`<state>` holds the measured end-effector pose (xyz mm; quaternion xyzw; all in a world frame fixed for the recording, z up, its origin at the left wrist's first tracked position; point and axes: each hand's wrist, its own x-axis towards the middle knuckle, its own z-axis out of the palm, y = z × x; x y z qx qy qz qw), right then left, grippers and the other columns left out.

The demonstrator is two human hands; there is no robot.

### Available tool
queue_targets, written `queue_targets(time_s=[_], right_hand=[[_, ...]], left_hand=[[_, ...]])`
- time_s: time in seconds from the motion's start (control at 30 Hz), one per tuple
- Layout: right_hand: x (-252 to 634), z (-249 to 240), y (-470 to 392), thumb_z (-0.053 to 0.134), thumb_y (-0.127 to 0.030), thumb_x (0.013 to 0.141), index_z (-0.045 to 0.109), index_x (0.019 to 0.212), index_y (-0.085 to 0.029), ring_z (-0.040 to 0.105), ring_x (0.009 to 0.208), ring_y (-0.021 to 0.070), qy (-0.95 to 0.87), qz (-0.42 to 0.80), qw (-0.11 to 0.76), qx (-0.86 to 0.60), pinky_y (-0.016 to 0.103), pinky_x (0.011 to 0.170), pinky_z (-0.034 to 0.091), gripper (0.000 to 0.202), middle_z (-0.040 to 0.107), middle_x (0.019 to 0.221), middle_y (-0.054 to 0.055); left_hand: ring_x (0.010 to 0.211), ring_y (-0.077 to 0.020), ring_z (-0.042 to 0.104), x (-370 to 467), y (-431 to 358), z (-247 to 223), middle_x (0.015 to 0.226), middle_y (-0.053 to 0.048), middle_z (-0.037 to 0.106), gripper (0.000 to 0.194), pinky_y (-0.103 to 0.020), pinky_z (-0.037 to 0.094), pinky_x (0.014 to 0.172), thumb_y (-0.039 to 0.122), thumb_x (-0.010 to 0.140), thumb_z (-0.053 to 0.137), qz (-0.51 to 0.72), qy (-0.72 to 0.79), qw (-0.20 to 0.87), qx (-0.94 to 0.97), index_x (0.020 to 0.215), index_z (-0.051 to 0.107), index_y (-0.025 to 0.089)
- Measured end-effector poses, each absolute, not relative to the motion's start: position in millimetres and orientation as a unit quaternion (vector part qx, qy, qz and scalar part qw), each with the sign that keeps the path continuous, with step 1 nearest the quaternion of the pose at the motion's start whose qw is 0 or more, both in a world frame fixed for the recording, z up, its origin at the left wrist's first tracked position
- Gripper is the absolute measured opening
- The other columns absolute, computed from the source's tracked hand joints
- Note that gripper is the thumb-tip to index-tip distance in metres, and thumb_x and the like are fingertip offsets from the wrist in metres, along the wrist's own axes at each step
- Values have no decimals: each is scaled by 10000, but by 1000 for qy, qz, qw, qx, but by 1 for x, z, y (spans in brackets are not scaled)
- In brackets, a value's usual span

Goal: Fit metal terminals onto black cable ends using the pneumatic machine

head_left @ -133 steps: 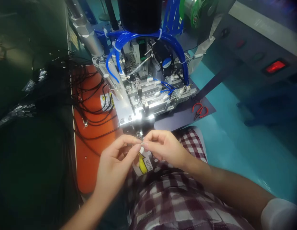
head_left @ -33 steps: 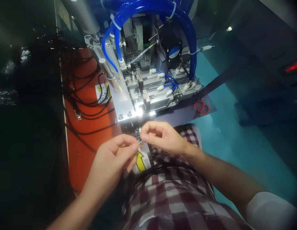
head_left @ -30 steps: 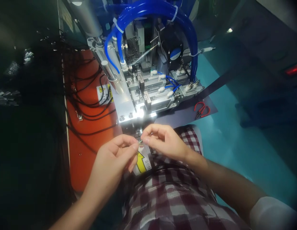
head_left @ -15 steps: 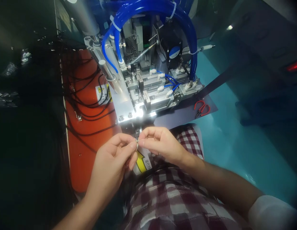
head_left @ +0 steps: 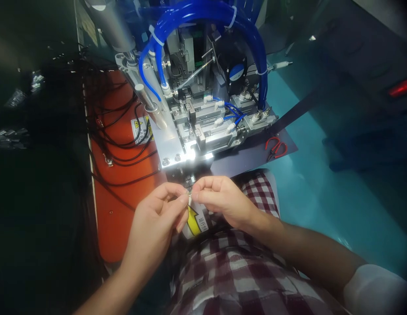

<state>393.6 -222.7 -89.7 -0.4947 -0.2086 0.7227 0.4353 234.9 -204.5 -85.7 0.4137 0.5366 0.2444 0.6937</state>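
Piece point(head_left: 190, 195) at the fingertips point(head_left: 184, 199), too small for identification

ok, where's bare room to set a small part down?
Bare: lower orange board, below the black cables, left of left hand; teal surface right of red-handled pliers. Crowded: upper board, strewn with cables; machine; gap between left and right hand, where a tiny part shows.

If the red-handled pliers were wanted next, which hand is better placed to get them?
Likely the right hand: the red-handled pliers lie nearer it, while the left hand sits farther across. Both appear to pinch a tiny part, so neither looks free.
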Motion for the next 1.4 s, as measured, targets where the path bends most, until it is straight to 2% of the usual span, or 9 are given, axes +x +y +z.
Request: queue_targets(time_s=[0.17, 0.37, 0.5, 0.77, 0.9, 1.13, 1.4], right_hand=[[395, -89, -222, 792, -253, 656, 599, 673, -149, 318, 431, 30, -236, 700, 445, -506, 185, 412, 222, 220, 484, 493, -97], [398, -95, -225, 811, -336, 708, 628, 761, -154, 298, 417, 42, -309, 663, 427, -532, 198, 394, 200, 263, 461, 487, -94], [398, -99, -231, 798, -303, 743, 645, 774, -161, 304, 428, 57, -379, 605, 424, -557, 204, 427, 247, 211, 396, 445, -102], [400, -97, -229, 732, -285, 788, 579, 724, -186, 287, 435, 68, -403, 603, 416, -549, 221, 423, 217, 193, 369, 462, -94], [400, -99, -231, 672, -229, 825, 582, 760, -186, 333, 482, 74, -441, 562, 432, -550, 218, 455, 274, 119, 407, 531, -78], [401, -105, -230, 711, -347, 822, 610, 808, -173, 307, 437, 57, -379, 636, 406, -536, 212, 408, 209, 201, 435, 539, -77], [397, -98, -228, 811, -405, 730, 577, 760, -175, 290, 402, 46, -319, 671, 420, -521, 187, 374, 203, 329, 406, 462, -105]], left_hand=[[471, -100, 407, 232, -203, -84, 467, 49, 494, 242, -233, 340, 499, 434, 836, 692, 207, 545, 687, 433, 830, 608, 207], [429, -94, 358, 237, -199, -77, 414, 63, 433, 306, -216, 293, 450, 467, 766, 730, 217, 551, 714, 374, 736, 571, 207], [426, -90, 355, 238, -198, -76, 419, 59, 443, 305, -211, 285, 445, 459, 768, 730, 219, 556, 706, 381, 716, 570, 204], [445, -95, 383, 231, -203, -86, 455, 53, 476, 284, -223, 307, 462, 473, 801, 724, 202, 565, 667, 441, 805, 635, 203], [456, -100, 412, 229, -203, -87, 463, 46, 497, 289, -223, 310, 470, 475, 809, 725, 191, 563, 658, 462, 820, 640, 199], [425, -97, 374, 231, -202, -85, 416, 48, 470, 305, -234, 317, 475, 482, 817, 700, 197, 558, 675, 440, 804, 637, 184], [422, -92, 366, 232, -201, -85, 410, 51, 474, 274, -224, 311, 464, 455, 808, 703, 202, 554, 690, 420, 796, 622, 193]])
